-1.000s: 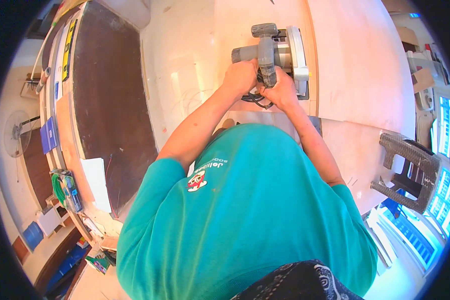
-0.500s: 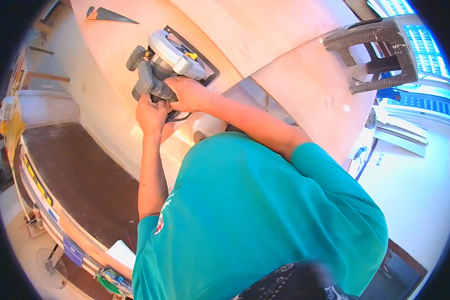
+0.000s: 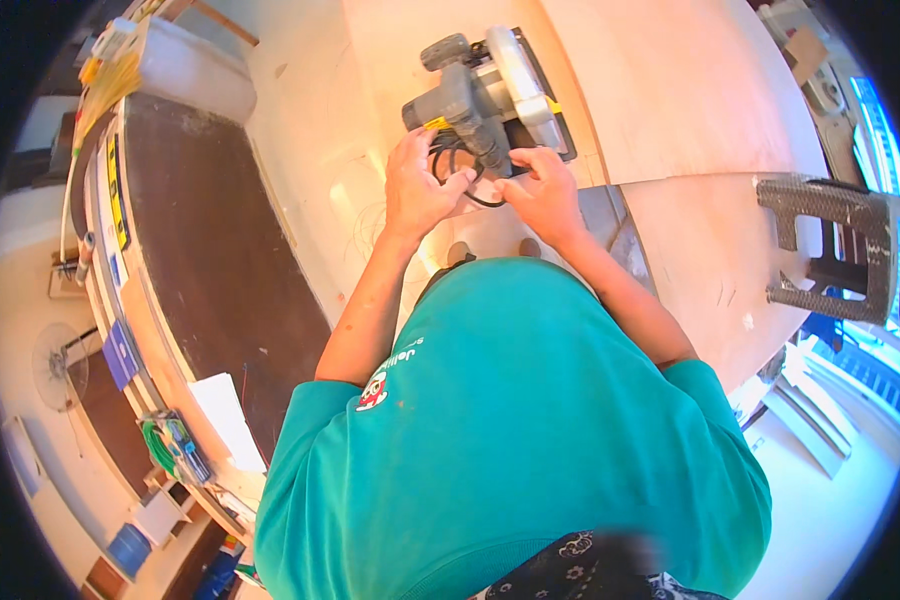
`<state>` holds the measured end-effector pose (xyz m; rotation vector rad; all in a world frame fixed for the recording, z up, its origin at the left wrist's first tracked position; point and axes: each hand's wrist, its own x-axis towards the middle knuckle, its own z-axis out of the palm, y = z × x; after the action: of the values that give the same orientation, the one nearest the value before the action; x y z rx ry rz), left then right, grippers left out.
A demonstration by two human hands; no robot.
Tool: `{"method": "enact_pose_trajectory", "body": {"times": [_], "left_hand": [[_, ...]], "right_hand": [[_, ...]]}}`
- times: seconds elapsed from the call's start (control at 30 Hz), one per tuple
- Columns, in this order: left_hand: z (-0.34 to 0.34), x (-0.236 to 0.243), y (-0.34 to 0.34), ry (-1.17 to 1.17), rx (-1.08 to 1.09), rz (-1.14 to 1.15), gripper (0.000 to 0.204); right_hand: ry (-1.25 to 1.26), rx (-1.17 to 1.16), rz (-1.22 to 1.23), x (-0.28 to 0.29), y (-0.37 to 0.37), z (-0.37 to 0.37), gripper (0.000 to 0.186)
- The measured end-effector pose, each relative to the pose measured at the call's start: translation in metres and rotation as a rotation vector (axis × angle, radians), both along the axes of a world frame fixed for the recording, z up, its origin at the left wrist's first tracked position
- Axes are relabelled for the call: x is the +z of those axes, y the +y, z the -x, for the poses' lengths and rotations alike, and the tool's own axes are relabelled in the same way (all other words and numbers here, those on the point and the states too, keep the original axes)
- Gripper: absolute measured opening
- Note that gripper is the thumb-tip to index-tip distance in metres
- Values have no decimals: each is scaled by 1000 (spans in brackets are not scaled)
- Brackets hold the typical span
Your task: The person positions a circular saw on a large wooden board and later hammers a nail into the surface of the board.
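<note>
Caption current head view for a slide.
Left grip and right grip at the looped black cable beside a circular saw on a pale panel.

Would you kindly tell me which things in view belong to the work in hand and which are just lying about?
Apparently in the work:
circular saw, close to the right hand
black cord, by the left hand
wooden board, under the saw

Apparently just lying about:
dark stool, far right
yellow level, left
white sheet, lower left
</note>
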<state>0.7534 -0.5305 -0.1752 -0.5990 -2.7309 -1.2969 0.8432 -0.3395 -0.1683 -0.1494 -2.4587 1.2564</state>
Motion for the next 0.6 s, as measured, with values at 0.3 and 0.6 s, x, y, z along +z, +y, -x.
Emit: {"method": "enact_pose_trajectory", "body": {"times": [0.3,0.6], "left_hand": [[5,-6,-38,-110,56,-153,66],[0,-26,-96,-218,325,-77,53]], "right_hand": [[-276,55,234,10,-20,-7,38],[-440,46,508,1,-29,9,39]]}}
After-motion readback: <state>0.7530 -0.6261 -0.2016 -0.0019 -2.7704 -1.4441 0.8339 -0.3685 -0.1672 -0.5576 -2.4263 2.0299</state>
